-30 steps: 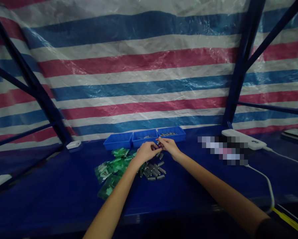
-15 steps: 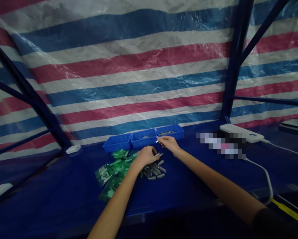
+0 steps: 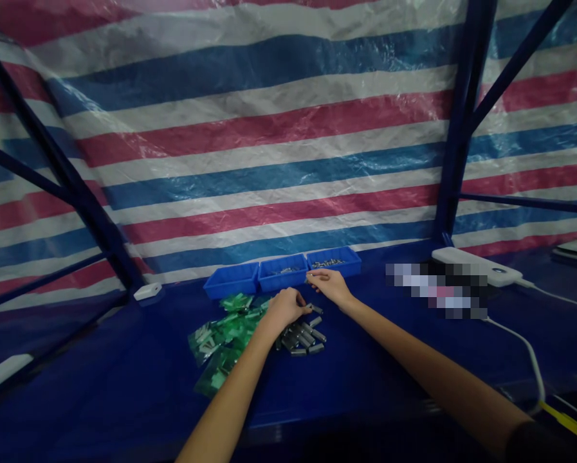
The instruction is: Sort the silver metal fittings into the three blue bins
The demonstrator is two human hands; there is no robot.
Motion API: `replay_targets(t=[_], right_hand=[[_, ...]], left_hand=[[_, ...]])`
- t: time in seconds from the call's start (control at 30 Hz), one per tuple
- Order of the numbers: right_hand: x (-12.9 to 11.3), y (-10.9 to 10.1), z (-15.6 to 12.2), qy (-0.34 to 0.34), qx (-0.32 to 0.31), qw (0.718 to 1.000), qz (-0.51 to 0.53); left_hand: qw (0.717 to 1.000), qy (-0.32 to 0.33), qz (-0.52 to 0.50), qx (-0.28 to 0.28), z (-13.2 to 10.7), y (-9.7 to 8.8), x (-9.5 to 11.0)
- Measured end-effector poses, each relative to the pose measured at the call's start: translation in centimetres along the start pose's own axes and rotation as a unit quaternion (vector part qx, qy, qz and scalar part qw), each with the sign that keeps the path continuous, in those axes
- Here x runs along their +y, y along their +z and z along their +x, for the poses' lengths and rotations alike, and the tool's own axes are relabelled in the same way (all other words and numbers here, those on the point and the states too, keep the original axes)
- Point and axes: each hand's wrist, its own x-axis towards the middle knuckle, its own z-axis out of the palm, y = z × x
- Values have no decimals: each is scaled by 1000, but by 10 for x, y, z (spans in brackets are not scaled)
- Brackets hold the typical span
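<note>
A left hand [image 3: 285, 306] curls over small metal cylinders [image 3: 305, 338] piled on the counter [image 3: 375, 360], its grip unclear. Just beyond, the right hand [image 3: 331, 285] pinches a tiny part [image 3: 309, 279] beside a blue tray [image 3: 350, 265]. The pieces look light, stiff and slippery, likely best pinched across their sides.

- The left hand [image 3: 285, 306] has drawn away from the right hand [image 3: 330, 285]. A second ago their fingers met just in front of the blue trays [image 3: 231, 287].
- It has sunk onto the heap of grey metal cylinders [image 3: 303, 337], its fingers curled over the far edge.
- A clear gap now separates the two hands.
</note>
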Motion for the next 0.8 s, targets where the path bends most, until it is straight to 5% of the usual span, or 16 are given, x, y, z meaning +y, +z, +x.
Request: replay_targets(t=[0.4,0.6,0.8], right_hand=[[0,-1,2,-21,-16,999,36],[-6,-3,2,-27,-26,999,24],[-17,-1,-3,-82,-136,983,87]], left_hand=[[996,14,-17,91,-4,-8,4],[996,31,-2,86,-5,-4,4],[995,36,-28,83,-4,-4,4]])
